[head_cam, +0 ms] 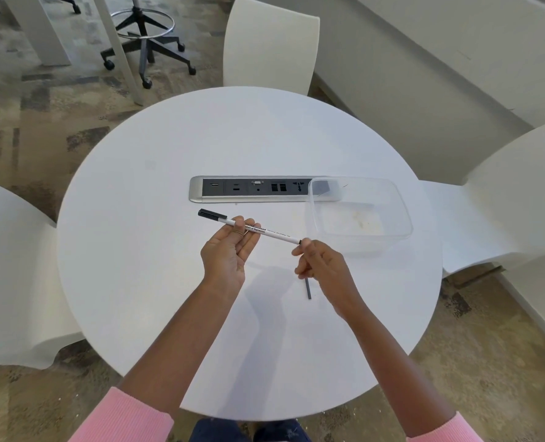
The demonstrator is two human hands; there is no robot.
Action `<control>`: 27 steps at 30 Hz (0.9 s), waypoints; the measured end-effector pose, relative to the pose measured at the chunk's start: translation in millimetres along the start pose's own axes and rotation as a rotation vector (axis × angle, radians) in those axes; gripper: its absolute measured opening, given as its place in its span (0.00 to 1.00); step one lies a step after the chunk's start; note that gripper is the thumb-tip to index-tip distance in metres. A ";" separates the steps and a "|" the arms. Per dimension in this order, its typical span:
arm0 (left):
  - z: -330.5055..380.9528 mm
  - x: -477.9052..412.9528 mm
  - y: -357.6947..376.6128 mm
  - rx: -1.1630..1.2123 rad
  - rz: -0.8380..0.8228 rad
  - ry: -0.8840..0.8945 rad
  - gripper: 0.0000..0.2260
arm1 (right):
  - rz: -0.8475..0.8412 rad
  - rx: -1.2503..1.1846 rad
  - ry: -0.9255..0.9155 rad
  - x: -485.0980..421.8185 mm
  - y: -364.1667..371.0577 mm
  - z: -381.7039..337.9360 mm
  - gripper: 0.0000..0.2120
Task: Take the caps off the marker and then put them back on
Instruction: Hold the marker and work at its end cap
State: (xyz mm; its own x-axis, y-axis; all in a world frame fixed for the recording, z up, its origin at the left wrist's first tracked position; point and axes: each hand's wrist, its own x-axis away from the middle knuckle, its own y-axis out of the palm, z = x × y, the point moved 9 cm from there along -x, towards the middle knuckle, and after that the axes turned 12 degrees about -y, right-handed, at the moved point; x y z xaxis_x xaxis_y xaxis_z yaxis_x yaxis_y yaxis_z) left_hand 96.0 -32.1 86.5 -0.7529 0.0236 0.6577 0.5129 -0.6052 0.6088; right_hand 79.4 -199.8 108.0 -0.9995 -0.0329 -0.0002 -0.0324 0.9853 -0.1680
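Note:
A slim white marker (274, 233) with black print is held level above the round white table (156, 250). A black cap (212, 214) sits on its left end. My left hand (229, 250) holds the barrel near its middle between thumb and fingers, palm up. My right hand (322, 266) pinches the marker's dark right end with thumb and forefinger. A second dark cap (308, 289) shows just below my right hand. Its upper part is hidden by my curled fingers, and I cannot tell whether it lies on the table or is held.
A clear plastic box (392, 215) stands to the right of the marker, over the end of a socket strip (249, 189) set into the tabletop. White chairs stand at the left, far side and right of the table.

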 end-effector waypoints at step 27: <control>2.6 0.1 -6.4 -0.057 0.006 0.020 0.05 | 0.024 -0.126 0.072 2.0 -5.3 -1.1 0.07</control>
State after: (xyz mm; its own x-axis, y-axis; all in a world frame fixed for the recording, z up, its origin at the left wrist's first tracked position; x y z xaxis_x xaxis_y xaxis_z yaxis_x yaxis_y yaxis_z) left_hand 93.7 -26.1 83.9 -0.7585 0.0039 0.6517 0.4934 -0.6498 0.5782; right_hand 77.5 -204.8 110.0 -0.9976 -0.0019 0.0692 -0.0048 0.9991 -0.0432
